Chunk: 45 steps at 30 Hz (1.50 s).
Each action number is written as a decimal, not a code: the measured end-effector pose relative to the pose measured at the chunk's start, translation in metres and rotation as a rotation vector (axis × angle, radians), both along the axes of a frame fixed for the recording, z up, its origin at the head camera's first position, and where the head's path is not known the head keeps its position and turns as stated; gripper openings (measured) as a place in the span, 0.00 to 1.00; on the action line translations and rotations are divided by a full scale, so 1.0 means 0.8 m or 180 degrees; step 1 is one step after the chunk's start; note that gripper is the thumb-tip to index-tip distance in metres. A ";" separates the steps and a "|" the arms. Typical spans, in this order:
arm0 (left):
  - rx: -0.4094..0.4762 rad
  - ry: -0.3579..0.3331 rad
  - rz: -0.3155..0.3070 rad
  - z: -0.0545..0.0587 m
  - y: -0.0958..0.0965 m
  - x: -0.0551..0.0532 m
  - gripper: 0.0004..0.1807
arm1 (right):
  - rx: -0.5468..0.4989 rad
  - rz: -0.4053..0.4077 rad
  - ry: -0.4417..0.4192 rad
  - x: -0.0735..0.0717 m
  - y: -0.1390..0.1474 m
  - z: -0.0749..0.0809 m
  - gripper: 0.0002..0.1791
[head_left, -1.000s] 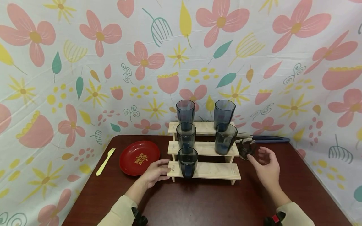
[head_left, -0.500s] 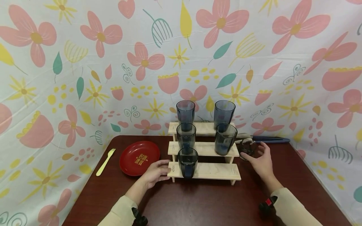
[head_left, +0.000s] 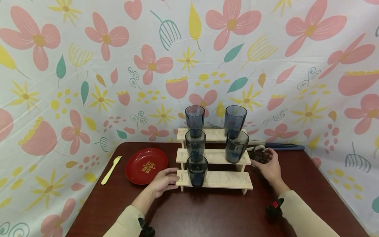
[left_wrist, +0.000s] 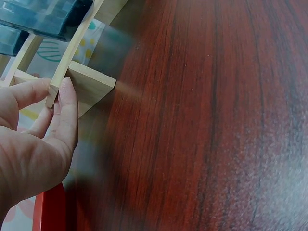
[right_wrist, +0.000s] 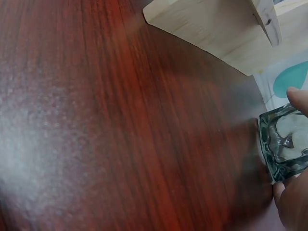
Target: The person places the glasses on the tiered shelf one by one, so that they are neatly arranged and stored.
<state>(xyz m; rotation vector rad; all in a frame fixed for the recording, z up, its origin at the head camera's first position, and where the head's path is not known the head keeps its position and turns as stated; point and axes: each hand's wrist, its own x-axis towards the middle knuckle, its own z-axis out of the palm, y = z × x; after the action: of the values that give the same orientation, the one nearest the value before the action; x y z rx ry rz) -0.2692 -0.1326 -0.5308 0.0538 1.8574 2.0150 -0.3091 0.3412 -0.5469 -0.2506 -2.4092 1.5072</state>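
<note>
A three-tier wooden rack [head_left: 220, 179] stands mid-table and bears several dark blue tumblers, such as the front one [head_left: 197, 171]. At the rack's lower left end, my left hand [head_left: 164, 181] pinches the edge of the bottom board; the left wrist view shows fingers [left_wrist: 67, 103] on both sides of the wood. To the right of the rack, my right hand [head_left: 270, 168] has thumb and fingers around a squarish dark glass [head_left: 260, 154]. In the right wrist view this glass [right_wrist: 276, 144] shows a thick angular edge, and part of it is cut off by the frame.
A red plate [head_left: 133, 176] with gold characters lies left of the rack, beside a pale yellow fork [head_left: 109, 172]. Behind my right hand, blue-handled tongs [head_left: 296, 147] lie at the table's back edge. A floral cloth [head_left: 189, 82] hangs behind the table.
My right hand has moved left and a little forward, from beside the dark glass to a hold around it. My left hand has stayed at the rack's end.
</note>
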 end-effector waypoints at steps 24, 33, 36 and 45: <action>-0.0002 -0.0001 0.0002 -0.001 0.001 -0.001 0.33 | -0.0079 0.0089 -0.0064 0.001 0.018 0.002 0.55; -0.0010 -0.0022 0.0011 0.000 0.001 -0.002 0.33 | 0.0224 0.0103 -0.0012 0.019 0.025 0.007 0.55; -0.0011 -0.0025 0.0018 0.001 0.001 -0.002 0.33 | 0.0203 0.0135 0.0092 0.027 0.028 0.011 0.54; -0.0028 -0.0029 0.0008 0.001 0.001 -0.002 0.33 | 0.0214 0.0223 0.0256 0.059 0.036 0.036 0.50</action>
<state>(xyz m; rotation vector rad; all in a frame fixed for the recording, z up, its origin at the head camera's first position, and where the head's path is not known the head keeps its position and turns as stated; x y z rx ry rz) -0.2705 -0.1318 -0.5300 0.0398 1.8616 2.0054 -0.2619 0.3702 -0.5180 -0.0905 -2.4226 1.4336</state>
